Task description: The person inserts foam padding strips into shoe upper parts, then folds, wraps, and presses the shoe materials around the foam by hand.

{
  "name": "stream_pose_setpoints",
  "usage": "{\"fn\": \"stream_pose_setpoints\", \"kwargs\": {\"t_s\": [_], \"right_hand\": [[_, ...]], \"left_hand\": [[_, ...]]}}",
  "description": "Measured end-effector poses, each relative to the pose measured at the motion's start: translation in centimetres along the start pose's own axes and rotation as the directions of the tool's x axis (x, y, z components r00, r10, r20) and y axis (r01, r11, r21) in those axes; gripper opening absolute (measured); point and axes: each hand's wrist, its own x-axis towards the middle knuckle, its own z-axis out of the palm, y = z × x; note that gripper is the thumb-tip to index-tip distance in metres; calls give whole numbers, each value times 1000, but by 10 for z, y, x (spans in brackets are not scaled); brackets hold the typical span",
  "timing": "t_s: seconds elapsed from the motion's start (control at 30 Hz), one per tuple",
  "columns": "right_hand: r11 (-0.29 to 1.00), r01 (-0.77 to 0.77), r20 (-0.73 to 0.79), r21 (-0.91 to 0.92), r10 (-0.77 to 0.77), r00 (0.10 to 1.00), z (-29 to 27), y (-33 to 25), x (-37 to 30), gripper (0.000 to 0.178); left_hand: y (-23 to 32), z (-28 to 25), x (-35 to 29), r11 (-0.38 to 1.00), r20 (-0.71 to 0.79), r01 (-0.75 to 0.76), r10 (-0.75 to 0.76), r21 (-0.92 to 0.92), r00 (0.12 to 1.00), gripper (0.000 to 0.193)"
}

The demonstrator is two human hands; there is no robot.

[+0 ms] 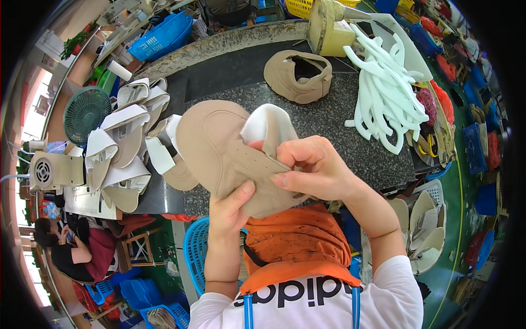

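I hold a beige shoe upper (216, 145) with a rounded toe, a row of small eyelet holes and a white lining, above the dark speckled worktop. My left hand (230, 205) grips its lower side, with the thumb on the outer face and the other fingers hidden behind. My right hand (312, 167) pinches its edge near the eyelets between thumb and bent fingers. Beyond it, a second beige shoe upper (300, 90) rests on the worktop (339, 123). A heap of pale foam strips (383, 88) lies to the right of that one.
Several beige-and-white shoe pieces (123, 145) are piled at the left, beside a green fan (86, 114). A cream machine part (329, 33) stands at the far edge. Yellow-handled scissors (430, 147) lie at the right. A white basket (430, 194) of uppers and a blue basket (196, 249) stand lower down.
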Motion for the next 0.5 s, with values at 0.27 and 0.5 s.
{"fn": "stream_pose_setpoints", "kwargs": {"t_s": [0.27,0.5], "right_hand": [[994,101,-21,-50,-102,995,4,1,-4,23],[953,-155,-7,262,162,987,2,15,-16,16]], "left_hand": [[-2,-18,-17,981,114,192,-188,-23,975,75],[-2,8,-9,944,-70,328,-326,27,943,76]]}}
